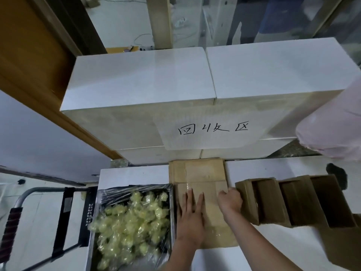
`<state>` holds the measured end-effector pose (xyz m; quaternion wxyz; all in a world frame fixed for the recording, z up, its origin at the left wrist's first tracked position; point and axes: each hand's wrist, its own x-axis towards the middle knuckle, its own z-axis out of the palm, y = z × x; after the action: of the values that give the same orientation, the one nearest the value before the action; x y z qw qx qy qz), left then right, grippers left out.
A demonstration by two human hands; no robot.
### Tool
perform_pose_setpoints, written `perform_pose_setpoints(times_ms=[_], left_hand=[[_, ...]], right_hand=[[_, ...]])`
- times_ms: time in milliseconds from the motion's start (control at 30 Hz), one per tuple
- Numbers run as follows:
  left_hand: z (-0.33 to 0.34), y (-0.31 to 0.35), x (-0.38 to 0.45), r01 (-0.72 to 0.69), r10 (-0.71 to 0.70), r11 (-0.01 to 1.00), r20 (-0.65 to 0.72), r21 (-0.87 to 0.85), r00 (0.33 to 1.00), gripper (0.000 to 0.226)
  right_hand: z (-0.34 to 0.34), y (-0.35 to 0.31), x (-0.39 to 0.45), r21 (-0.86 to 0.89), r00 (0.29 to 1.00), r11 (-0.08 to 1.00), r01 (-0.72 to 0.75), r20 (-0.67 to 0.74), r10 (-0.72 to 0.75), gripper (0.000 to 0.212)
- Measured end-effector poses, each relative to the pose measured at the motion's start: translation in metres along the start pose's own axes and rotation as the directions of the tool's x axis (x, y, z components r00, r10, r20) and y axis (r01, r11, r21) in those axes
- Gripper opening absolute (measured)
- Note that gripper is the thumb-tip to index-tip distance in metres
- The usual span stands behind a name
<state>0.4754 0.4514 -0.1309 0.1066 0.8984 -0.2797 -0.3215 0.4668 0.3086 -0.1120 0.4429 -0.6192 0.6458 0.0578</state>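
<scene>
Flat carton (211, 190) lies on the white surface (263, 169) directly before me. Its long axis runs 12 to 6 o'clock, with the flaps toward 12. My left hand (190, 216) presses flat on it, fingers straight. My right hand (230, 202) sits curled at its 3 o'clock edge, just beside the left. The fingertips are hidden, so I cannot tell whether it grips. At 9 o'clock a film-covered crate (88, 212) holds blurred yellow-green wrapped pieces (132, 222). At 3 o'clock stand open boxes (293, 204) with dark interiors.

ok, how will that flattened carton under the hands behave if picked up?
Probably light and fairly stiff: the flattened carton lies flat under the left hand. Likely to hinge at its creases if lifted by one edge. The glossy tape on top may be slick to fingers.
</scene>
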Motion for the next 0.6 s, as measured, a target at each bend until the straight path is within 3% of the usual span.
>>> perform_pose_setpoints(times_ms=[233,333,467,600], left_hand=[[0.006,-0.006,0.013,0.017,-0.017,1.000,-0.011,-0.024,1.000,0.075],[0.009,-0.008,0.016,0.011,-0.011,1.000,-0.027,-0.007,1.000,0.072],[0.015,-0.006,0.022,0.007,-0.006,1.000,-0.137,0.010,0.991,0.065],[0.018,-0.009,0.040,0.013,0.001,0.998,-0.243,0.056,0.970,0.062]], right_hand=[[0.006,-0.003,0.008,0.061,0.995,0.996,0.070,-0.070,-0.065,0.029],[0.006,0.004,0.003,-0.097,0.959,0.960,0.261,-0.089,-0.270,0.046],[0.007,0.022,-0.001,-0.458,0.799,0.704,0.543,0.026,-0.600,0.068],[0.022,0.036,0.008,-0.588,0.701,0.439,0.680,0.344,-0.625,0.068]])
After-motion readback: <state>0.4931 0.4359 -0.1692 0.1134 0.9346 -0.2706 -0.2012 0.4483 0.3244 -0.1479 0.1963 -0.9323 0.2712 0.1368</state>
